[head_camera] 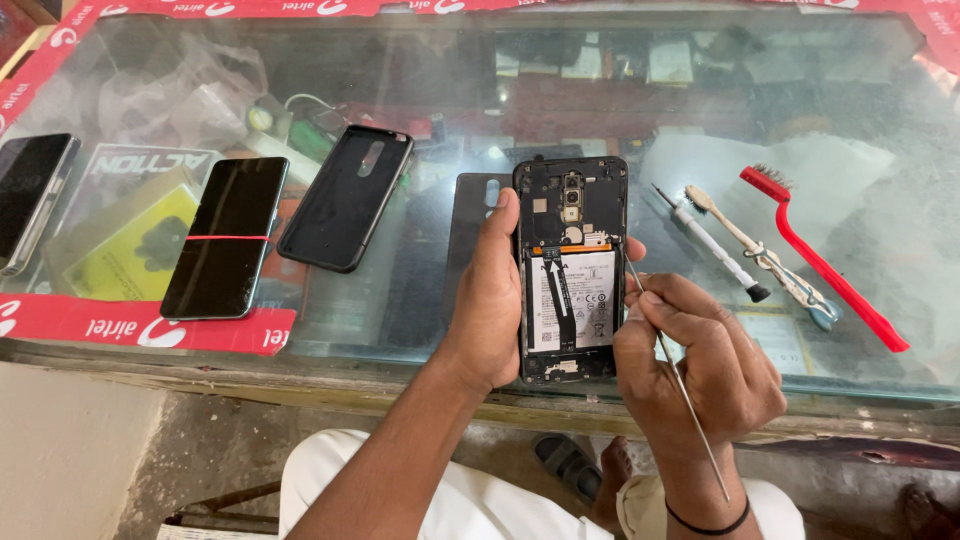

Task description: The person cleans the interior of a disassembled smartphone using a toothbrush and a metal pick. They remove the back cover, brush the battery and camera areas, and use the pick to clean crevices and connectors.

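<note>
Gripping the opened black phone with exposed white battery (570, 290), the left hand (490, 300) steadies it; right hand (700, 360) fingers pinch a thin metal probe (680, 380), seemingly touching its edge.

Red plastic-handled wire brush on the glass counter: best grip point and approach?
Grip the long red plastic-handled wire brush at mid-handle, from above. It lies flat on the glass counter, bristle head at the far end. Come in from its right side, which is bare glass; the white toothbrush lies close on its left.

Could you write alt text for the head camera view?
A left hand holds an opened phone with its battery showing while the right hand holds a thin metal tool against its edge, above a glass counter.
</note>
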